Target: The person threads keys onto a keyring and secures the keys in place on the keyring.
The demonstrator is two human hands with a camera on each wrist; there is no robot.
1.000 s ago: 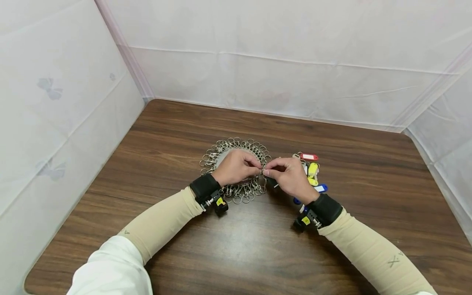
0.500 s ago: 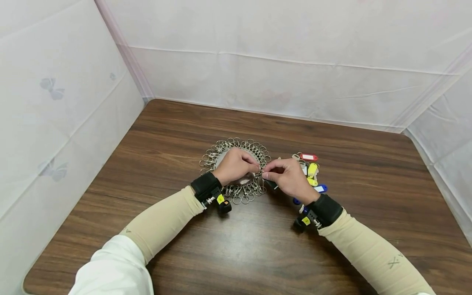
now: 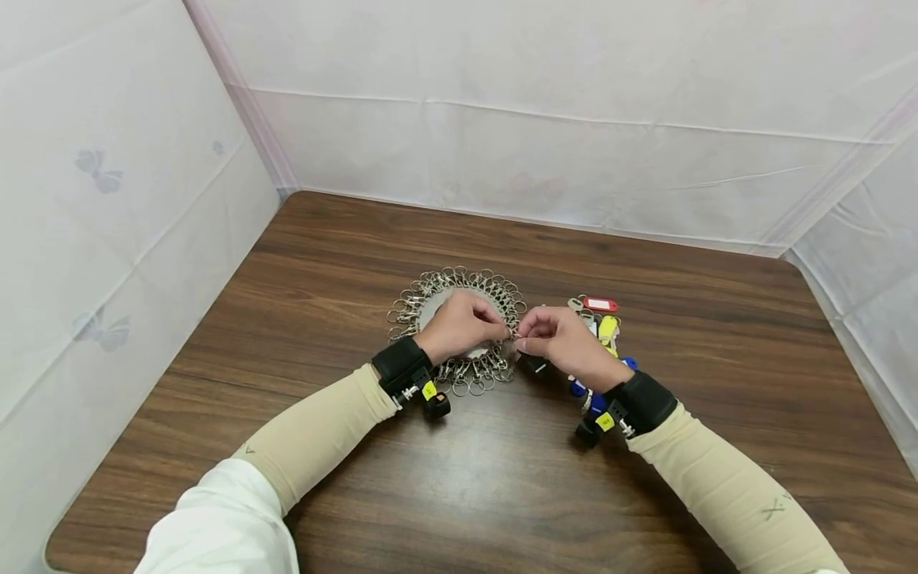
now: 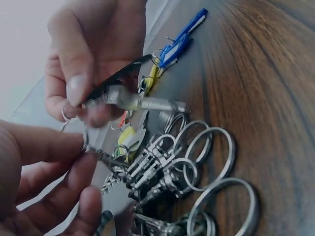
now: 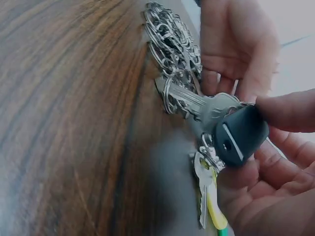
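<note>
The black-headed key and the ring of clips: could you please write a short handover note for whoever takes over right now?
Left hand: pinches one metal clip of the circular clip organiser on the wooden table.
Right hand: pinches the black-headed key.
Coloured key tags lie by the right hand.
Done: key brought up to the clip.
Left: whether it is hooked on cannot be seen; check.

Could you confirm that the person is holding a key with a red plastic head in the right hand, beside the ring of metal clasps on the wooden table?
Not quite: the key in the right hand has a black plastic head, not red, as the right wrist view shows. The rest holds: it is beside the ring of metal clasps on the wooden table.
</note>
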